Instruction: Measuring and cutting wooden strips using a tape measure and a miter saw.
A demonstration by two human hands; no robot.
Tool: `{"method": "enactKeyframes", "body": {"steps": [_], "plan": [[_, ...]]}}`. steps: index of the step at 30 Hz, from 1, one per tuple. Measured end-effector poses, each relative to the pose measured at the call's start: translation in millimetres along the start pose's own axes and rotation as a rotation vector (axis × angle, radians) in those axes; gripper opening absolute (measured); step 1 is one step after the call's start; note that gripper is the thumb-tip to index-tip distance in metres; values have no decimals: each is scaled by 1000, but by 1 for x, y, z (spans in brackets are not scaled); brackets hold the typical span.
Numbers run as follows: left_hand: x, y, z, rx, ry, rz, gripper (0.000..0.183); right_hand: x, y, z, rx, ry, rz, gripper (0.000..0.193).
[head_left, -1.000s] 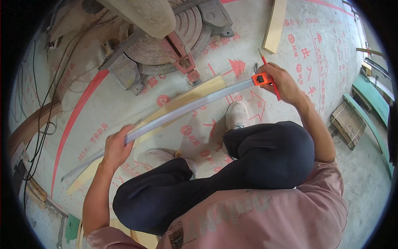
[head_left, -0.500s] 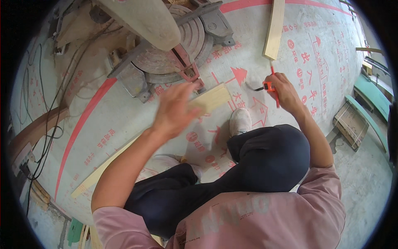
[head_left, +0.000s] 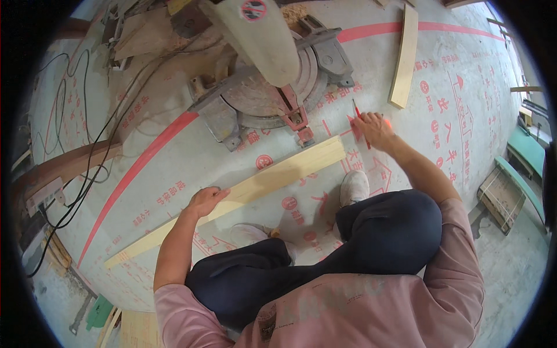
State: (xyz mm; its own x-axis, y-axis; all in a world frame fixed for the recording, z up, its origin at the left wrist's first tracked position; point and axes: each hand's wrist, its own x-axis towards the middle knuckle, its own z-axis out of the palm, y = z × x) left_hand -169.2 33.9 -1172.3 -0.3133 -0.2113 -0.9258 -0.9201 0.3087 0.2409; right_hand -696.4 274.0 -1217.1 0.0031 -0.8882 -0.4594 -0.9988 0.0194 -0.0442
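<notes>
A long pale wooden board slants across the floor covering in front of my feet. My left hand is closed on it left of its middle, at the far edge. Beyond the board's right end, my right hand is held closed around a red pencil that sticks out past the fingers on both sides. An orange tape measure shows in part behind the same hand, mostly hidden by it. Just past the board stands a mitre saw, its pink-red front arm close to the board's far edge.
A second pale board lies at the far right of the saw. Black cables run down the left side beside a curved brown strip. To the right are a strapped flat bundle and green boards.
My left hand has moved left and nearer along the board and taken hold of it. My right hand has turned with the pencil and tape measure. The view has shifted slightly.
</notes>
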Motion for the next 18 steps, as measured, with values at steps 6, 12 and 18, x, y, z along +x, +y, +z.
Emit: {"method": "enactKeyframes", "body": {"steps": [6, 12, 18], "plan": [[12, -16, 16, -33, 23, 13, 78, -8, -18, -18, 75, 184, 72, 31], [-10, -9, -4, 15, 136, 13, 78, -6, -74, -78, 881, 102, 112, 23], [-27, -20, -67, -100, 177, -66, 81, 52, -82, -146, 1041, 11, 393, 26]]}}
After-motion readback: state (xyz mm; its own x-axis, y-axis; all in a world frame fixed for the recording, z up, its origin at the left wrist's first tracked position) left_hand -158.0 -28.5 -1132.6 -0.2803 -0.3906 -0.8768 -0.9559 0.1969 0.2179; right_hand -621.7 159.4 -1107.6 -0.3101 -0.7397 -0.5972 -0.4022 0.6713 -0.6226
